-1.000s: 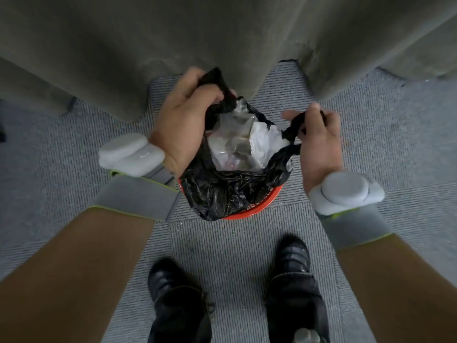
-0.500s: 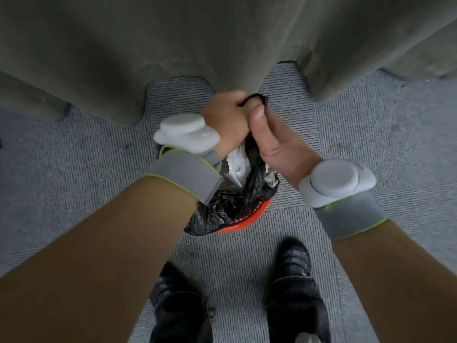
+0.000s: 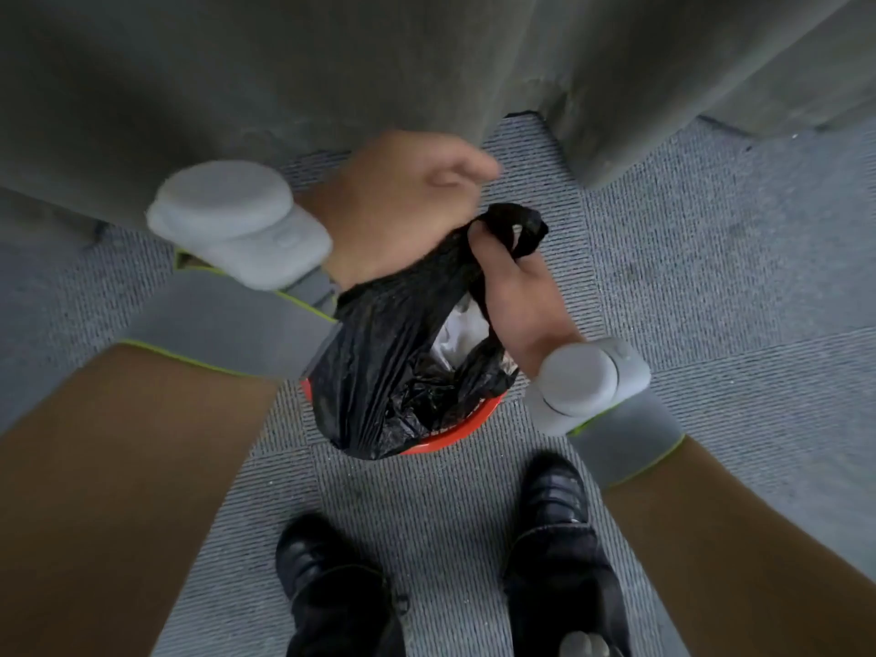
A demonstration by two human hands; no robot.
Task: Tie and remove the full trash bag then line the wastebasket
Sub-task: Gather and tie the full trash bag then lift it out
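A black trash bag (image 3: 384,372) full of white paper waste sits in a small red wastebasket (image 3: 455,433) on the carpet. My right hand (image 3: 512,291) pinches the gathered top ends of the bag, which stick up as a black tuft above my fingers. My left hand (image 3: 403,206) crosses over the bag top, its fingers hidden underneath and touching the stretched plastic. White trash (image 3: 462,329) shows through a gap in the bag mouth. Both wrists carry grey bands with white pucks.
Grey curtain folds (image 3: 332,64) hang right behind the wastebasket. Grey carpet tiles (image 3: 711,286) spread to the right and left. My two black shoes (image 3: 554,505) stand just in front of the basket.
The bag mouth, held wide open a second ago, has been pulled together. My hands met over the basket and my left hand now crosses over the gathered top that my right hand holds.
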